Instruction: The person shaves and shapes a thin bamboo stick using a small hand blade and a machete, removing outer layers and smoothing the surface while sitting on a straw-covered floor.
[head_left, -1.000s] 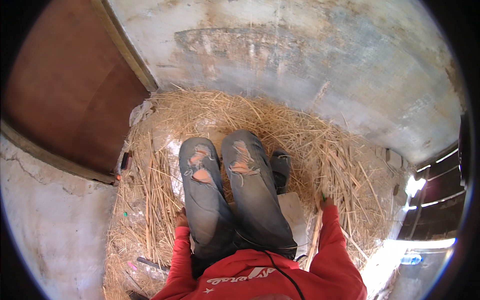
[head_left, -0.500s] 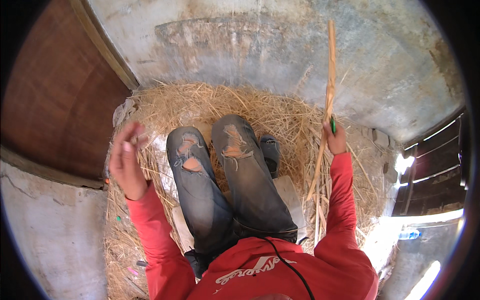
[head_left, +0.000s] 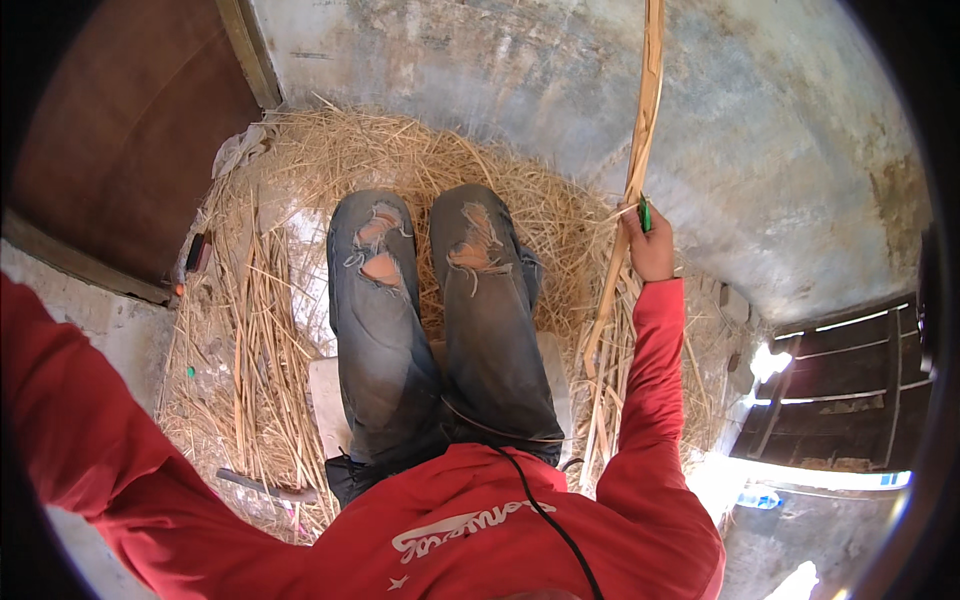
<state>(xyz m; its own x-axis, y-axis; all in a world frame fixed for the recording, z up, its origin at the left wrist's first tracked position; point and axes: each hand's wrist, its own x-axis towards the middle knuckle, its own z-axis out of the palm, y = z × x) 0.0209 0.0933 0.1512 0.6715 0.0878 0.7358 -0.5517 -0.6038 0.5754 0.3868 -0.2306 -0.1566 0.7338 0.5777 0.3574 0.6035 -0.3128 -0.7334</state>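
My right hand (head_left: pixel 652 245) is closed around a long, peeled-looking wooden stick (head_left: pixel 645 110). The stick stands up in front of the wall, and its top runs out past the upper edge of the picture. Its lower end slants down toward the straw beside my right knee. A small green object (head_left: pixel 645 213), its kind unclear, pokes out between my fingers and the stick. My left arm (head_left: pixel 110 450) in its red sleeve stretches out to the left edge, where my left hand lies outside the picture.
Loose straw (head_left: pixel 480 155) covers the floor around my bent legs (head_left: pixel 400 330). Long dry stalks (head_left: pixel 255 350) lie to my left, with a dark, slightly curved piece (head_left: pixel 262 487) below them. A stained wall (head_left: pixel 450 60) rises ahead; a brown door (head_left: pixel 130 140) stands left, dark slats (head_left: pixel 840 390) right.
My left hand, seen raised beside my knee before, has swung out past the left edge. The view has shifted, and the right hand still holds the stick, now reaching higher in the picture.
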